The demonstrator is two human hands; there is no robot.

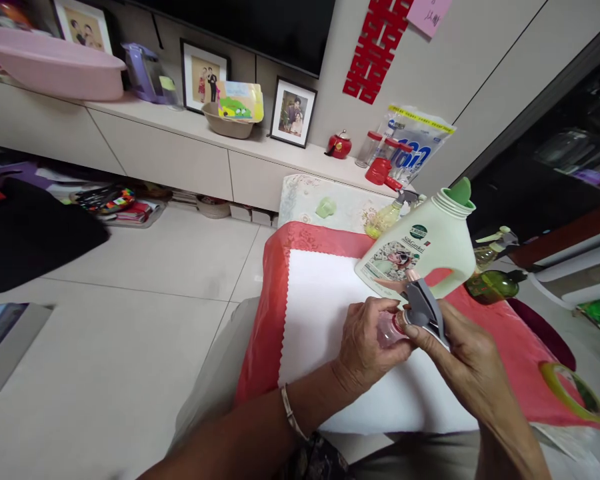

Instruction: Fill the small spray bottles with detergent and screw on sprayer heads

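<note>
Wrapped around a small pinkish see-through bottle (389, 331) is my left hand (367, 343), with a bracelet at the wrist. My right hand (473, 357) grips a grey trigger spray head (425, 308) at the bottle's neck; whether it is threaded on I cannot tell. Both are held above a white cloth (320, 320) on a red-covered table. Just beyond my hands a large pale green detergent jug (420, 243) stands tilted in view, a green scoop-like piece (461, 191) at its open mouth. A green cap (326, 207) lies behind, on the floral cover.
Yellowish spray bottles (384, 220) stand behind the jug, and another (490, 250) is at its right. A green bottle (495, 285) lies nearby. A tape roll (573, 393) sits at the right edge. Along the wall runs a low cabinet (180, 157) with photo frames and a pink basin (55, 67).
</note>
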